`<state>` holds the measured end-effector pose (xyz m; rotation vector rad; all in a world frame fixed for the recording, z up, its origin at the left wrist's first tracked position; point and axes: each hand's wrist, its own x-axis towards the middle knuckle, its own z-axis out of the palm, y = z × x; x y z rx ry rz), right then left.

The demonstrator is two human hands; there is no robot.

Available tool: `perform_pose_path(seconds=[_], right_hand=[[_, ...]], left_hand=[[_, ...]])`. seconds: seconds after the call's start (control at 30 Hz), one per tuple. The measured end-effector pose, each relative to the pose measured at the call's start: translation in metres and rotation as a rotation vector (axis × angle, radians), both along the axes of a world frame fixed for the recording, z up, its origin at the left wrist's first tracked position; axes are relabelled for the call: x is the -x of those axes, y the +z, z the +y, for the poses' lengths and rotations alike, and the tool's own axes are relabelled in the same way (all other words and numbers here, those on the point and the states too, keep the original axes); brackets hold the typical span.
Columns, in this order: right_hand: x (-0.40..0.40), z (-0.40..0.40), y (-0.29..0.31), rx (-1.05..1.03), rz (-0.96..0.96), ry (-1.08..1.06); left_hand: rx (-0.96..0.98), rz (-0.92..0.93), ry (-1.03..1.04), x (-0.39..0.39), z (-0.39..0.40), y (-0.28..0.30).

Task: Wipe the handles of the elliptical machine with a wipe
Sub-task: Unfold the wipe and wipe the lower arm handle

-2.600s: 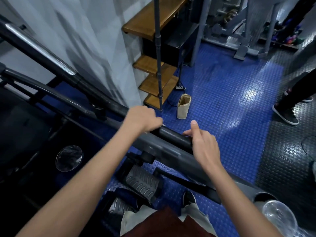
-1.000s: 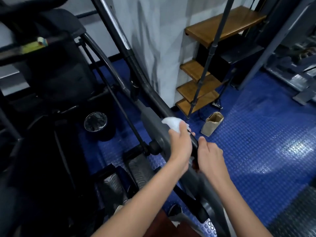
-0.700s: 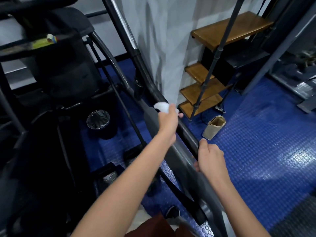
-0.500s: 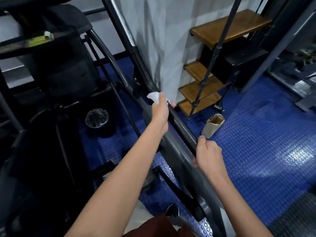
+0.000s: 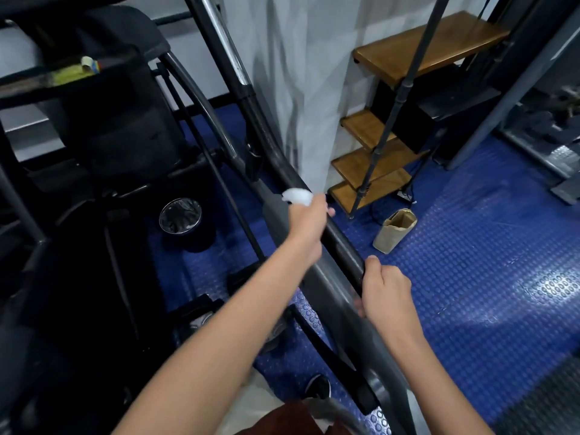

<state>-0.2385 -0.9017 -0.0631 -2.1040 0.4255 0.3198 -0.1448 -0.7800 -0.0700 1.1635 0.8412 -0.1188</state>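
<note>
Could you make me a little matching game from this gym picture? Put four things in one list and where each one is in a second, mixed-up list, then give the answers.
Things:
1. wipe
2. right hand
3. paper bag
4. bin

Places:
A. standing on the blue floor near the wooden shelves
B. on the floor left of the handle
C. in the left hand, against the handle
D. gripping the handle lower down

Pairs: 1-C, 2-D, 3-A, 4-B

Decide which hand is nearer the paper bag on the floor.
Right. The right hand grips the handle just below the bag; the left hand, with the wipe, is farther left.
</note>
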Motion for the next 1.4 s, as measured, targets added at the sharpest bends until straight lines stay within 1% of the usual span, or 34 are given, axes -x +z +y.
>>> perform_pose_path(seconds=[0.13,0.27,0.33,0.43,0.53,0.6,0.7,0.77,0.87,1.0,1.1,1.2,1.3,1.37,1.4], right_hand=[[-0.002,-0.001,0.007,0.001,0.014,-0.024],[0.003,0.002,0.006,-0.02,-0.04,0.029],[0.005,0.0,-0.002,-0.024,-0.063,0.034],[0.001,0.001,0.003,0.007,-0.046,0.043],[-0.001,-0.003,0.001,0.026,-0.032,0.024],[-0.001,-0.003,-0.002,0.014,-0.027,0.03],[-0.004,-0.005,-0.004,0.04,-0.019,0.017],[-0.004,-0.004,-0.001,0.036,-0.026,0.023],[-0.005,-0.003,0.002,0.021,-0.014,0.028],[-0.007,-0.002,0.001,0.019,-0.002,0.021],[-0.006,-0.003,-0.001,0.022,-0.016,0.026],[-0.007,-0.004,-0.005,0.036,-0.028,0.031],[-0.007,-0.005,-0.01,0.043,-0.024,0.056],[-0.006,-0.007,-0.012,0.046,-0.025,0.063],[-0.006,-0.008,-0.012,0.043,-0.027,0.058]], left_hand=[[-0.017,-0.038,0.053,-0.044,0.039,0.004],[-0.066,-0.076,0.063,-0.05,0.048,0.007],[-0.086,-0.057,0.06,-0.034,0.031,0.003],[-0.092,-0.035,-0.021,0.011,-0.008,-0.002],[-0.032,-0.007,-0.108,0.052,-0.036,-0.005],[0.027,0.012,-0.129,0.057,-0.041,-0.011],[0.003,-0.013,-0.075,0.028,-0.021,-0.008],[-0.029,-0.024,-0.037,-0.002,0.004,-0.002],[-0.026,-0.054,-0.023,-0.042,0.042,0.0],[-0.041,-0.1,-0.015,-0.059,0.064,0.0],[-0.027,-0.096,-0.006,-0.037,0.043,0.0],[-0.023,-0.072,-0.048,0.01,-0.002,-0.005],[0.09,-0.071,-0.154,0.06,-0.032,-0.01],[0.166,-0.071,-0.206,0.069,-0.034,-0.012],[0.18,-0.073,-0.198,0.062,-0.03,-0.013]])
